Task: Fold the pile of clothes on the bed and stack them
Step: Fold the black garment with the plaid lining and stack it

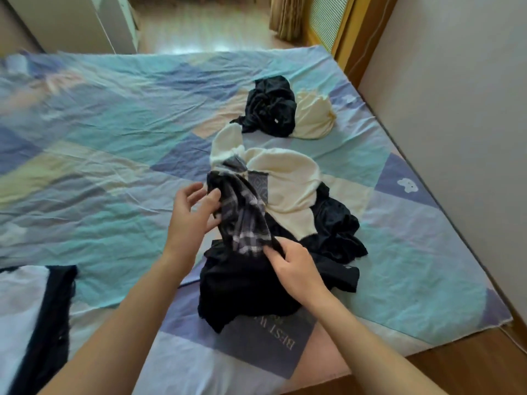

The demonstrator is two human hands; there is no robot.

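A heap of clothes lies on the right half of the bed (114,132). A dark plaid garment (245,215) rises from it. My left hand (191,215) pinches its upper edge between thumb and fingers, and my right hand (293,269) grips its lower end. Under it lie a black garment (245,292), a cream garment (288,183) and more dark cloth (336,226). Farther back sit a crumpled black garment (271,106) and a cream one (312,116).
A white and black garment (34,315) lies flat at the bed's near left corner. A wall (456,109) runs close along the bed's right side. Beyond the far edge are wooden floor (205,27), a white cabinet (74,21) and a curtain (288,15).
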